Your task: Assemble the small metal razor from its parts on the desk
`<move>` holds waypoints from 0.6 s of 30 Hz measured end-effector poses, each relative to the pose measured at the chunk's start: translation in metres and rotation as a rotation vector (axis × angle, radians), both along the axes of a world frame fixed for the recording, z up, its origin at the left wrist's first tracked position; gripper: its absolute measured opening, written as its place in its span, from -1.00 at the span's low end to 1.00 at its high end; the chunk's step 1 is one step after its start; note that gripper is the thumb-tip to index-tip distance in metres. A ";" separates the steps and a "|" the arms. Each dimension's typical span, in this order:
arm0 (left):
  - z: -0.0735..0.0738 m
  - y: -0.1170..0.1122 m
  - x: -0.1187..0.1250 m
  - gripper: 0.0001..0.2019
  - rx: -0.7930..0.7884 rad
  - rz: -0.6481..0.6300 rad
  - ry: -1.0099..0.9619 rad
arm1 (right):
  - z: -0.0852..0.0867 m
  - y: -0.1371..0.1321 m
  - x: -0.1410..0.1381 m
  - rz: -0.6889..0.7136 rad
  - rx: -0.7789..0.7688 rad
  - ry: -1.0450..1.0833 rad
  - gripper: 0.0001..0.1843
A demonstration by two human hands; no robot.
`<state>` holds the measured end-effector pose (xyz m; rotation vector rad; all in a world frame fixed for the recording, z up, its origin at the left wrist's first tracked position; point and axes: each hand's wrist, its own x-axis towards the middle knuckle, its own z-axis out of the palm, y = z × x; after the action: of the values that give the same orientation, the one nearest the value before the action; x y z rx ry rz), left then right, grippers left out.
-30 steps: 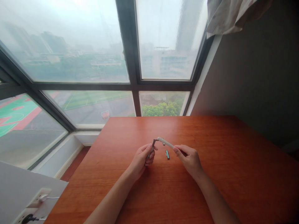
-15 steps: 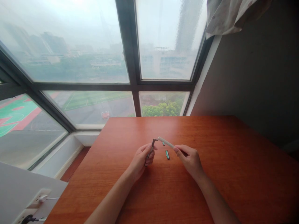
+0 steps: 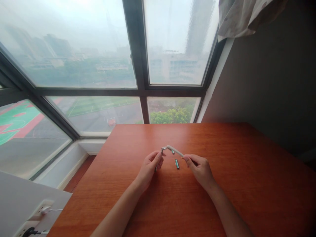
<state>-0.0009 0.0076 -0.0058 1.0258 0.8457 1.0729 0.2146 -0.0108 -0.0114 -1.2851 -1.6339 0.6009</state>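
My left hand (image 3: 151, 164) is closed around a slim razor handle (image 3: 162, 150), whose bare, silvery head rises above the thumb. In my right hand (image 3: 199, 165), thumb and fingers pinch a slender pale stick (image 3: 175, 151) with a rounded tip. That stick slants up to the left, its tip close beside the razor handle's head; whether they touch I cannot tell. Between the hands, a dark green-striped razor cartridge (image 3: 177, 164) lies on the table. Just beyond it is a second, smaller-looking cartridge (image 3: 173, 152), partly behind the stick.
The reddish-brown wooden table (image 3: 138, 138) reaches toward large framed windows (image 3: 142, 92). At the lower left, a white wall panel carries sockets (image 3: 39, 210) with plugs and cords. A curtain (image 3: 240, 18) hangs at the upper right.
The razor handle has turned slightly in my left hand, so its head now shows bright instead of dark. My right hand and the pale stick have barely shifted.
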 end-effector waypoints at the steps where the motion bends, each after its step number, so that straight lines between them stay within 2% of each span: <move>1: -0.001 0.000 0.000 -0.69 0.024 0.008 0.024 | 0.000 0.000 0.000 0.010 -0.009 0.011 -0.65; 6: -0.003 0.002 -0.001 -0.66 0.101 0.052 0.125 | 0.000 -0.002 0.001 0.046 -0.048 0.091 -0.65; 15: -0.002 0.000 -0.002 -0.66 0.146 0.040 0.148 | 0.001 0.000 0.001 -0.008 -0.005 0.052 -0.68; 18: 0.000 0.001 -0.002 -0.65 0.166 0.052 0.186 | 0.002 -0.001 0.002 0.025 -0.001 0.062 -0.69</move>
<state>-0.0030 0.0082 -0.0061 1.2639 0.9487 1.1178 0.2169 -0.0117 -0.0093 -1.2364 -1.6013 0.6508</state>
